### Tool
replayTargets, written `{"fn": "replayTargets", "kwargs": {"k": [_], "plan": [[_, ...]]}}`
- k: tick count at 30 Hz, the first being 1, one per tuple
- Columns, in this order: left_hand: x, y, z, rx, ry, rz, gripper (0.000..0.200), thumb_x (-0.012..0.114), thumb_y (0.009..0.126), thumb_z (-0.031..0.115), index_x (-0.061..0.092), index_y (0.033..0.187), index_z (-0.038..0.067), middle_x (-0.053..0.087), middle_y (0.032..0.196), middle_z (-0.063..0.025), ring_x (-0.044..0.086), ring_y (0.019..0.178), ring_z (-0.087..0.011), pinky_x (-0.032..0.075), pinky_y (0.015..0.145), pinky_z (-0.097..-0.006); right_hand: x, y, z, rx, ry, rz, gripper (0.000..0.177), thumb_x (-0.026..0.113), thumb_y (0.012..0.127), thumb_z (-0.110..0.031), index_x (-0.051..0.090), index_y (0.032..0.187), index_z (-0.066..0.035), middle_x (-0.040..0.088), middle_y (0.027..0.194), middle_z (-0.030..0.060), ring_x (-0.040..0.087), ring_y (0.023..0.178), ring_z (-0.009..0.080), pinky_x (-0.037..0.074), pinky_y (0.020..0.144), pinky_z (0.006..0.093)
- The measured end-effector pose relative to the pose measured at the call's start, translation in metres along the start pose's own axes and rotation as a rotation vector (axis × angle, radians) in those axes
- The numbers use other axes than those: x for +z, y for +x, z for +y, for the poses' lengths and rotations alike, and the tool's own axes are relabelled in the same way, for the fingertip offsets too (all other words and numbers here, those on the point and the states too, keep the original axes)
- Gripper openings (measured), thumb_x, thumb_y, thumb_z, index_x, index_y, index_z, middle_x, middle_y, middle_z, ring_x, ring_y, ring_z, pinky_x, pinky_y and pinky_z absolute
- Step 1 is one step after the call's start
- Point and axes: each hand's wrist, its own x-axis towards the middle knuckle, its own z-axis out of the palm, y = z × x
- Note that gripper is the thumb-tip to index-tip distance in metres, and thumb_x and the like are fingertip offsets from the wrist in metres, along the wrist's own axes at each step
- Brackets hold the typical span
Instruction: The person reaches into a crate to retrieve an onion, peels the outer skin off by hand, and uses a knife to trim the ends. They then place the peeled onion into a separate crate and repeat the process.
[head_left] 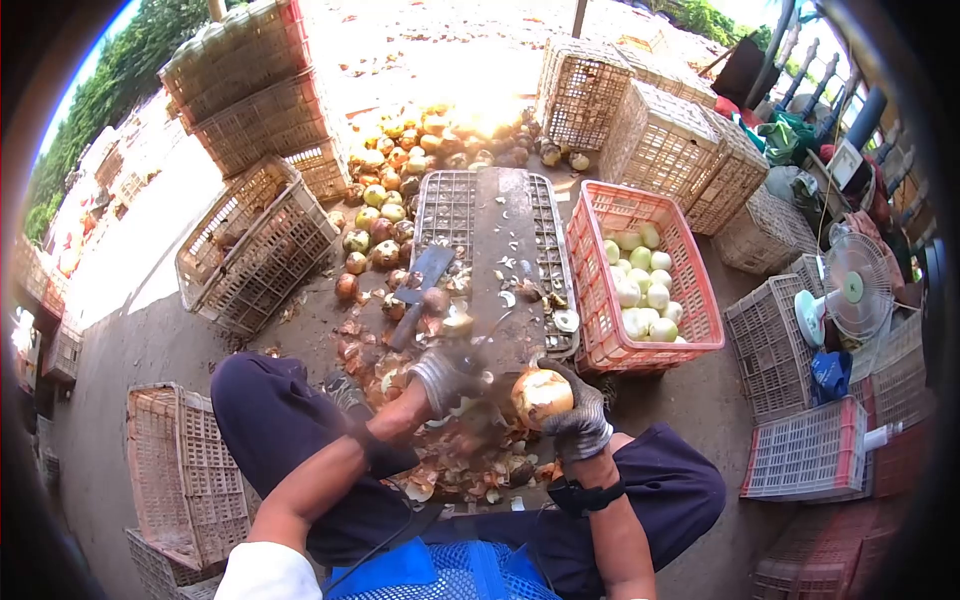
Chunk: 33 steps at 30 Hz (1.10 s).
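Note:
My right hand (577, 410), in a grey striped glove, holds a large onion (542, 398) with some brown skin and a pale patch. To its left, my left hand (440, 380), also gloved, is closed round the handle of a knife (428, 275) whose wide dark blade points up and away. Between my hands and the camera's lower edge lie loose onion skins (480, 460). A dark board (508, 240) rests on an upturned crate (447, 205), with peel scraps on it. Peeled pale onions (645, 285) fill part of the red crate (665, 357) on the right.
Unpeeled onions (385, 215) are heaped behind and left of the board. Crates stand at the left (262, 245), lower left (190, 480) and back right (660, 145). A fan (858, 285) stands at the right. My bent legs flank the peel pile.

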Motion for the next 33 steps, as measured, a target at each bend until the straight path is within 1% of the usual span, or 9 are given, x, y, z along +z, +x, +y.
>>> {"fn": "replayTargets", "kwargs": {"k": [2, 3, 7, 11, 16, 25, 28, 31, 33], "plan": [[0.013, -0.007, 0.0, 0.181, -0.132, -0.014, 0.038, 0.078, 0.067, 0.009, 0.066, 0.103, 0.002, 0.064, 0.084, -0.0043, 0.058, 0.074, -0.0095, 0.049, 0.063, -0.0269, -0.002, 0.001, 0.003, 0.002, 0.156, -0.029, 0.085, 0.085, 0.051, -0.025, 0.052, 0.124, 0.005, 0.062, 0.11, 0.0122, 0.061, 0.098, 0.0206, 0.049, 0.089, 0.0328], [0.019, -0.009, 0.004, 0.034, -0.27, -0.049, 0.04, 0.077, 0.067, 0.007, 0.066, 0.105, 0.003, 0.063, 0.087, -0.0019, 0.057, 0.074, -0.0082, 0.049, 0.061, -0.0246, -0.003, 0.002, 0.007, 0.018, 0.214, -0.001, 0.084, 0.083, 0.053, -0.023, 0.051, 0.124, 0.006, 0.061, 0.111, 0.0128, 0.06, 0.099, 0.0226, 0.049, 0.089, 0.0335], [0.032, -0.015, 0.024, 0.112, -0.269, -0.02, 0.039, 0.074, 0.067, 0.004, 0.064, 0.105, 0.001, 0.063, 0.085, -0.0007, 0.057, 0.073, -0.0071, 0.048, 0.06, -0.0217, -0.007, 0.012, 0.023, 0.042, 0.26, 0.057, 0.08, 0.082, 0.056, -0.021, 0.049, 0.125, 0.005, 0.06, 0.112, 0.013, 0.059, 0.101, 0.0234, 0.048, 0.089, 0.0331], [0.026, -0.01, 0.023, 0.125, -0.33, -0.043, 0.032, 0.071, 0.069, 0.003, 0.061, 0.099, 0.0, 0.063, 0.084, -0.0055, 0.06, 0.072, -0.0126, 0.052, 0.061, -0.0277, -0.01, 0.019, 0.031, 0.05, 0.25, 0.066, 0.081, 0.082, 0.061, -0.031, 0.049, 0.125, 0.005, 0.06, 0.112, 0.0131, 0.059, 0.101, 0.0237, 0.048, 0.089, 0.0338], [0.028, -0.009, 0.031, 0.099, -0.434, 0.009, 0.028, 0.072, 0.069, 0.002, 0.065, 0.096, 0.001, 0.063, 0.078, 0.0001, 0.056, 0.067, -0.0067, 0.047, 0.057, -0.0214, -0.003, 0.021, 0.015, 0.053, 0.192, 0.073, 0.091, 0.085, 0.057, -0.044, 0.049, 0.125, 0.005, 0.06, 0.111, 0.0118, 0.059, 0.1, 0.0219, 0.049, 0.088, 0.0332], [0.019, -0.014, 0.05, 0.054, -0.388, 0.044, 0.024, 0.073, 0.07, 0.008, 0.065, 0.092, 0.003, 0.059, 0.075, 0.0029, 0.052, 0.063, -0.0056, 0.042, 0.053, -0.0222, 0.002, 0.013, 0.001, 0.033, -0.275, 0.035, 0.084, 0.087, 0.05, -0.028, 0.054, 0.121, 0.002, 0.063, 0.102, 0.0061, 0.06, 0.09, 0.0144, 0.05, 0.081, 0.0295], [0.021, -0.02, 0.05, 0.111, -0.243, 0.051, 0.025, 0.073, 0.072, 0.009, 0.065, 0.095, 0.003, 0.06, 0.075, 0.0015, 0.053, 0.064, -0.0075, 0.045, 0.055, -0.025, 0.001, 0.013, 0.003, 0.012, -0.287, 0.082, 0.084, 0.089, 0.048, -0.024, 0.054, 0.12, 0.002, 0.064, 0.1, 0.005, 0.06, 0.088, 0.0136, 0.051, 0.08, 0.0289], [0.02, -0.015, 0.008, 0.161, 0.357, 0.056, 0.025, 0.072, 0.074, 0.017, 0.065, 0.095, 0.006, 0.063, 0.076, -0.0045, 0.059, 0.064, -0.0155, 0.048, 0.058, -0.0313, 0.0, 0.014, 0.0, -0.002, -0.358, 0.16, 0.086, 0.09, 0.045, -0.024, 0.055, 0.12, 0.002, 0.064, 0.101, 0.0051, 0.06, 0.089, 0.0137, 0.051, 0.081, 0.0291], [0.023, -0.023, 0.021, 0.109, 0.599, -0.024, 0.025, 0.071, 0.074, 0.022, 0.065, 0.093, 0.008, 0.064, 0.076, -0.0093, 0.061, 0.066, -0.0222, 0.049, 0.06, -0.0352, -0.005, 0.014, 0.0, -0.047, -0.505, 0.222, 0.089, 0.092, 0.043, -0.025, 0.055, 0.12, 0.002, 0.065, 0.102, 0.0057, 0.061, 0.09, 0.0139, 0.051, 0.082, 0.0294]]}}
